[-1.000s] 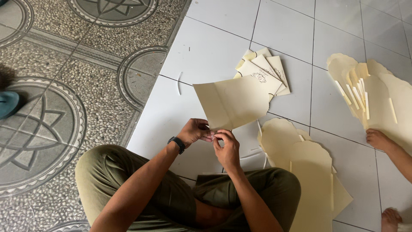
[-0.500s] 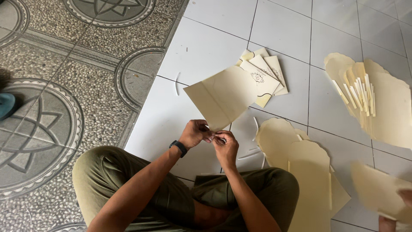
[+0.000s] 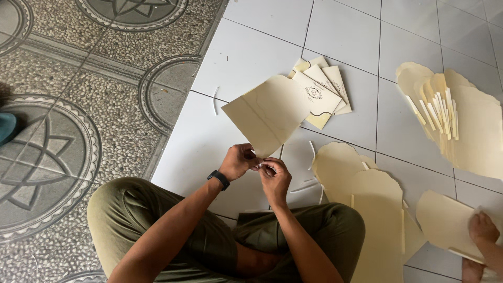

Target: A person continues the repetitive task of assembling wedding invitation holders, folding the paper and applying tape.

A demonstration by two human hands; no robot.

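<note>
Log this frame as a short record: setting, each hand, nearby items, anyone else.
Setting: person sitting cross-legged on a white tile floor
Left hand: pinches the lower edge of a cream card sheet
Right hand: pinches the same edge
Nearby: finished envelopes, flat cream cutouts, paper strips
Other person: a hand on another sheet

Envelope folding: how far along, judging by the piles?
Done: a few folded envelopes fanned on the white tile. In hand: left hand and right hand pinch the lower corner of one cream sheet. Left: flat cutout stacks at right and far right.
</note>
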